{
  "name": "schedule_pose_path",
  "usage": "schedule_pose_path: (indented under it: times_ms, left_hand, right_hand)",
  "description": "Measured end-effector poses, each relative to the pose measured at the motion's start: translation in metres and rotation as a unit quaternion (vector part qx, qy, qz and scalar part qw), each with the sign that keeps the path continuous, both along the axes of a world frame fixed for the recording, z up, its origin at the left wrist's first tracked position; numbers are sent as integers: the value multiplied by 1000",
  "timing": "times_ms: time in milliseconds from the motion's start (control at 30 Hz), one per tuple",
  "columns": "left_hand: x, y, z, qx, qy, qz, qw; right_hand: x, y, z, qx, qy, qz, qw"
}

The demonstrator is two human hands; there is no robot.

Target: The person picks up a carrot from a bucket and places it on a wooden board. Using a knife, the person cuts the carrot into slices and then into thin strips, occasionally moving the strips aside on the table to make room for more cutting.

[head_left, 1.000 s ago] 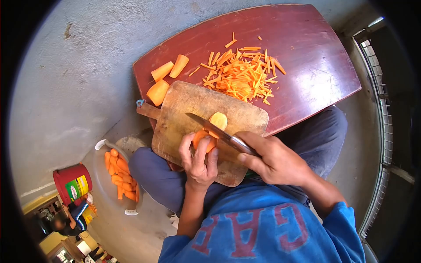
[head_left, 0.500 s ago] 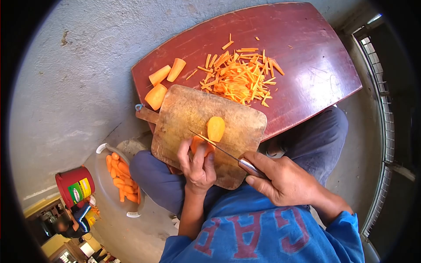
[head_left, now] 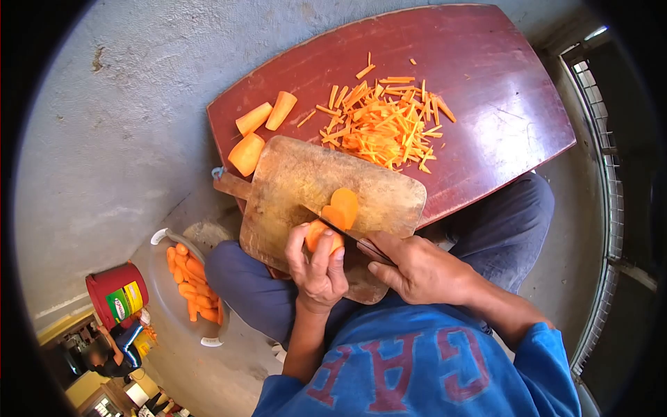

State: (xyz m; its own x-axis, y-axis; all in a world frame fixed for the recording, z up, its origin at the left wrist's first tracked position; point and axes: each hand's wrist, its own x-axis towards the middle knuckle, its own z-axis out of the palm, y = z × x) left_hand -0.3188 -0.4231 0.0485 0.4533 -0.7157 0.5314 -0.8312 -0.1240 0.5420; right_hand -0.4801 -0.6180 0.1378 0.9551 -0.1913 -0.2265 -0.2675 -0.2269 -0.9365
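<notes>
My left hand [head_left: 318,274] grips a thick carrot piece [head_left: 324,238] against the wooden cutting board [head_left: 292,181], fingers curled over it. In my right hand [head_left: 424,267] is a knife [head_left: 347,234], its fingers wrapped round the handle. The blade lies along the carrot's cut face, just beyond my left fingertips. Thin oval carrot slices [head_left: 344,205] rest on the board past the blade, overlapping. Behind the board, a heap of carrot sticks [head_left: 389,128] is spread on the dark red table [head_left: 479,62]. Several peeled carrot chunks [head_left: 246,153] sit by the board's handle end.
A clear tub [head_left: 161,278] of whole peeled carrots [head_left: 191,278] stands on the floor at the left. Beyond it are a red bucket [head_left: 117,295] and another person [head_left: 114,351]. A rough wall [head_left: 139,104] borders the table; a metal grille [head_left: 604,160] runs along the right.
The knife has moved down through the carrot, and another slice now leans beside the earlier one. My right hand has shifted slightly left, toward my left hand.
</notes>
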Motion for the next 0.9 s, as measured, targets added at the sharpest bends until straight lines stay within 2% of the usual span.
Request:
schedule_pose_path:
  times_ms: [67, 200, 300, 500, 900]
  left_hand:
    - [-1, -1, 0, -7, 13, 6, 1000]
    - [0, -3, -1, -10, 11, 16, 1000]
    - [-2, 2, -2, -13, 23, 18, 999]
    - [-2, -1, -3, -20, 23, 19, 999]
    - [-1, 4, -5, -11, 1, 10, 1000]
  right_hand:
    - [4, -6, -5, 3, 14, 8, 1000]
    - [-1, -9, 21, 6, 44, -5, 999]
    - [-15, -15, 41, 27, 20, -24, 999]
    - [-28, -16, 57, 31, 36, 9, 999]
    - [-21, -7, 64, 1, 68, 26, 997]
